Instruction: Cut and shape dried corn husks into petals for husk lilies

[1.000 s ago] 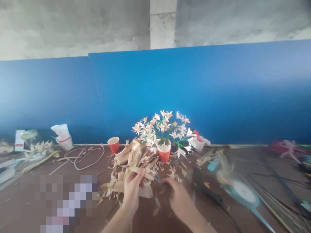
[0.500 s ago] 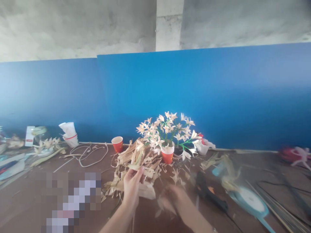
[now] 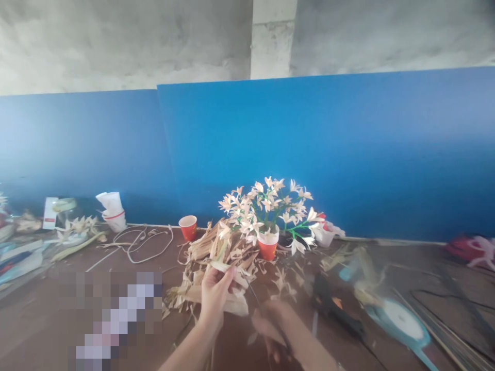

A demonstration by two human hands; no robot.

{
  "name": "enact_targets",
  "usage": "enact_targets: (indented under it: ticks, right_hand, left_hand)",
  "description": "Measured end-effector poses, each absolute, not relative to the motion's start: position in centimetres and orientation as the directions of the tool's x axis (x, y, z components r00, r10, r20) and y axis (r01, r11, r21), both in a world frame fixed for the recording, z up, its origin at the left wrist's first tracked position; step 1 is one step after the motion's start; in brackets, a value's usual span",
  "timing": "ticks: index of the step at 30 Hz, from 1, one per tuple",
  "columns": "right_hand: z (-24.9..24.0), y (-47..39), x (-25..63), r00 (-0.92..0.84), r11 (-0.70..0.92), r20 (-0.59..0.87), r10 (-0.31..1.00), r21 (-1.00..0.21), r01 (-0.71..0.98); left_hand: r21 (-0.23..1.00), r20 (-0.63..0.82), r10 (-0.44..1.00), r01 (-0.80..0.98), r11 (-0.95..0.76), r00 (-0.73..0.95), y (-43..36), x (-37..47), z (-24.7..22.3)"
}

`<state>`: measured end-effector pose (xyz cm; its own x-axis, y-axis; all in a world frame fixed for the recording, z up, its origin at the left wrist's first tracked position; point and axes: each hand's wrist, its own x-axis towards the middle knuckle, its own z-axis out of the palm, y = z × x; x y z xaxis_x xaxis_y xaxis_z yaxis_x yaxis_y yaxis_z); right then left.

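Observation:
My left hand point(image 3: 216, 291) pinches a pale strip of dried husk point(image 3: 221, 266) over a heap of husks point(image 3: 201, 252). To its right, my right hand point(image 3: 276, 322) is blurred by motion; a thin dark tool, perhaps scissors, shows at its fingers, with its tip pointing up toward the husk strip. Behind both hands, a red and white paper cup point(image 3: 267, 249) holds cream husk flowers point(image 3: 266, 201) on green stems. Small loose petal pieces point(image 3: 284, 283) lie on the brown table point(image 3: 232, 350), near my right hand.
A black glue gun point(image 3: 336, 309) with a cord lies right of my right hand, beside a ribbon roll point(image 3: 402, 319). Another red cup point(image 3: 188, 228) and a white cable point(image 3: 149, 247) are at the back left. A blue partition point(image 3: 309, 129) stands behind.
A thin dark tool has come into view at my right hand, which stays low and blurred. My left hand has shifted slightly right in view, still pinching the strip.

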<state>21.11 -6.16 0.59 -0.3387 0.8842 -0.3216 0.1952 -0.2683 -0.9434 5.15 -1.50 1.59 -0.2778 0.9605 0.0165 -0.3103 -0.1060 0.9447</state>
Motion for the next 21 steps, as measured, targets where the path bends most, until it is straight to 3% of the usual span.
enact_targets:
  ticks: [21]
  right_hand:
    - [-1.7, -5.2, 21.1, -0.369, -0.233, -0.285, 0.885, -0.956, 0.179]
  left_hand:
    - [0.951, 0.029, 0.972, -0.292, -0.099, -0.234, -1.2, 4.8, 1.1]
